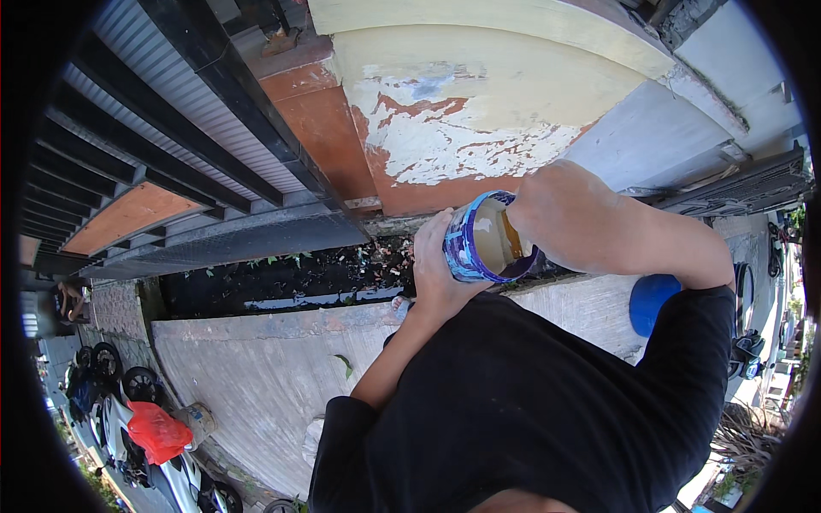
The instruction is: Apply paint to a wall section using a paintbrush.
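Left grip point(430, 261) holds the tub point(464, 246) from the left, between us and the peeling wall point(547, 81); right grip point(552, 214) curls at the right rim, and we cannot tell what it holds. We'd best brace the tub firmly while working the pale paste point(492, 242).

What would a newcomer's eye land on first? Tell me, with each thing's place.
First, the blue-rimmed tub near the picture's centre, the left hand around its side and the right hand at its opening. Next, the cream wall above it, broken by ragged white patches. Last, the bright red bag at lower left, by a parked motorcycle.
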Demonstrator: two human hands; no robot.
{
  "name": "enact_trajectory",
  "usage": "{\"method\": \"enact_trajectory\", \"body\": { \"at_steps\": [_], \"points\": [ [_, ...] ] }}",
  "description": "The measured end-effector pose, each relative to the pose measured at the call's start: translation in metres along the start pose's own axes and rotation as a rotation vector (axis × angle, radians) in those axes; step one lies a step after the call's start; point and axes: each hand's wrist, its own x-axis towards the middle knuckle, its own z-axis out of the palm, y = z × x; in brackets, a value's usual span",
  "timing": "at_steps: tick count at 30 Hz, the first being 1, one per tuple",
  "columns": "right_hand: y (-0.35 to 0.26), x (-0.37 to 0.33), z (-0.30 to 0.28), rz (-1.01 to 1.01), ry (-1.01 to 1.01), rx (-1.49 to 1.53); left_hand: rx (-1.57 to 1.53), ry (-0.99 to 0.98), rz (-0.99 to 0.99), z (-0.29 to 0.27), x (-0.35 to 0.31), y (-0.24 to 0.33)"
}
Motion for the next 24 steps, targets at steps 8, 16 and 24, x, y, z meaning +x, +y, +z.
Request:
{"method": "enact_trajectory", "body": {
  "at_steps": [8, 16, 24],
  "points": [
    [0.007, -0.024, -0.01, 0.128, 0.073, -0.003, -0.039, 0.015, -0.055, -0.006, -0.003, -0.002],
    [0.012, -0.05, 0.0, 0.242, 0.249, 0.133, -0.02, 0.0, -0.053, -0.005, 0.0, -0.004],
    [-0.023, -0.034, 0.002, 0.138, 0.09, -0.256, -0.075, -0.068, -0.043, 0.003, 0.011, 0.005]
  ]
}}
